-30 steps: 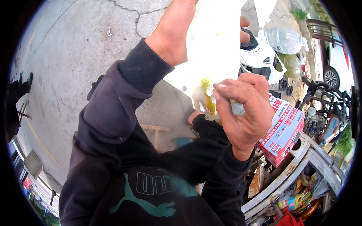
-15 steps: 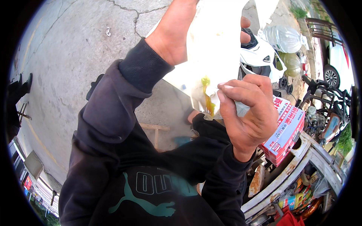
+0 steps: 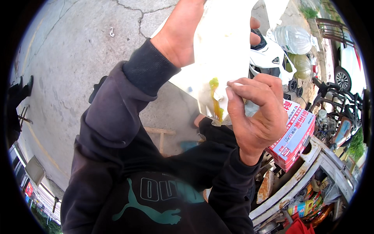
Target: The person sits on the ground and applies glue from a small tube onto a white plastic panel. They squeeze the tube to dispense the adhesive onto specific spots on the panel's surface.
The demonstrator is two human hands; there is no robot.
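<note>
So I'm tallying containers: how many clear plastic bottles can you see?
1: a big clear bottle lies on the ground at upper right, beyond the white bag. Others may be hidden.

dark hoodie [image 3: 117, 132] | ribbed cuffs | teal chest logo [image 3: 156, 202]

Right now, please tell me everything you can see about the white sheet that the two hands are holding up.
The white sheet looks thin and pale, like paper or plastic film; which one I cannot tell. It is raised in front of the camera, glowing in the light. A yellow-orange smear runs down its lower part. The left hand grips it from above, fingertips showing past its right edge. The right hand pinches its lower edge. Its bottom tip looks crumpled.
</note>
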